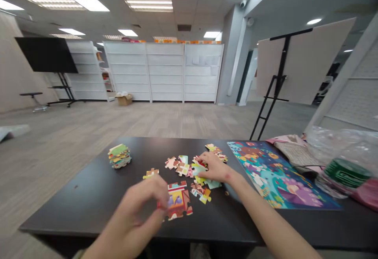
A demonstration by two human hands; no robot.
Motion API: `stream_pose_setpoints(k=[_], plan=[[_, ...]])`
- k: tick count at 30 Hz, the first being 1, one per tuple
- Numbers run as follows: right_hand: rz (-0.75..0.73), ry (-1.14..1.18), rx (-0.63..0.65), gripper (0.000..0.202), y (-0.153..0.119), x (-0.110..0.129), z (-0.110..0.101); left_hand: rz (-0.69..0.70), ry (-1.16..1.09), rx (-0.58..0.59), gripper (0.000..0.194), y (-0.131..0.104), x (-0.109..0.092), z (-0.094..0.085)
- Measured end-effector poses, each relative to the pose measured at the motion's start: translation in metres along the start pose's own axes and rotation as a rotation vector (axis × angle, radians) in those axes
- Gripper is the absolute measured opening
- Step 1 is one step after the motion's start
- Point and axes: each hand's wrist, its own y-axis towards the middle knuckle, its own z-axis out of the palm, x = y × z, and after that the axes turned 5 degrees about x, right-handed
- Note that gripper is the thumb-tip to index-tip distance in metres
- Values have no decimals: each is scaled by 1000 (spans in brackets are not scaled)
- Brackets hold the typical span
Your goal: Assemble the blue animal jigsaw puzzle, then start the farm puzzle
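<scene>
My left hand (136, 209), slightly blurred, hovers at the lower left edge of a joined puzzle section (178, 200) with red borders and a yellow middle. Its fingers are bent and the thumb stands apart; I see nothing held between them. Farther right, my right hand (214, 167) reaches into the loose jigsaw pieces, its thumb and fingers closed around a pale green puzzle piece (197, 169). Loose puzzle pieces (183, 168) lie around it, and others (202, 193) are nearer me. One yellow-brown piece (151, 172) lies behind my left hand.
A stack of puzzle pieces (119, 156) stands at the desk's left. A colourful picture sheet (274, 176) lies flat on the right of the black desk (97, 196). Beyond it are a cloth bag (295, 152) and clear plastic packaging with a green label (344, 174).
</scene>
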Motion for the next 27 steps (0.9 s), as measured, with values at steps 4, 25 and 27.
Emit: stream_pose_setpoints(k=[4,25,27], plan=[[7,148,-68,23,4,3,-4,-83,128,352,19,15,36,35],[60,911,42,29,8,55,27,-446,-581,-48,27,38,118,47],[26,758,-10,24,8,48,27,-440,-454,-50,27,37,127,38]])
